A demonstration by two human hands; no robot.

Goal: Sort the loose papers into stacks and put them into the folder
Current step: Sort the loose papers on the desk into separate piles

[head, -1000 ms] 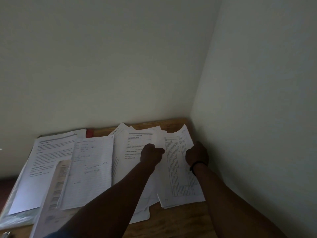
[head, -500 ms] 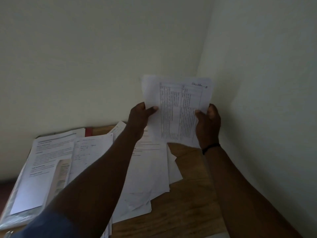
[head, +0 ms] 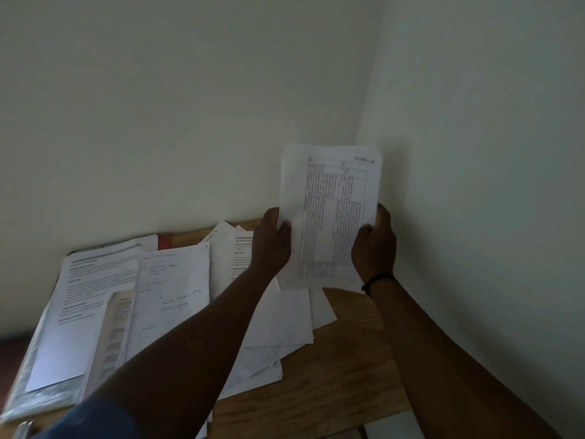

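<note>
At about 8 o'clock a clear plastic folder [head: 34, 392] lies on the wooden bench [head: 332, 375], with a printed sheet [head: 85, 299] on top of it. Just to its right a handwritten page [head: 172, 293] overlaps a loose spread of white papers [head: 278, 324] that fans toward the middle of the bench. A narrow strip of something red [head: 164, 241] shows at the back edge, near 10 o'clock.

The left hand [head: 269, 245] is raised above the bench at the centre. Its grip is closed on the left edge of a sheet with a printed table [head: 332, 217], thumb on the printed face, fingers hidden behind. The sheet stands upright in the air, clear of the bench, in front of the corner where the two walls meet, near 1 o'clock.

The right hand [head: 375, 245] takes the sheet's right edge the same way, thumb pressed on the front and fingers behind. A dark band [head: 376, 282] circles that wrist.
</note>
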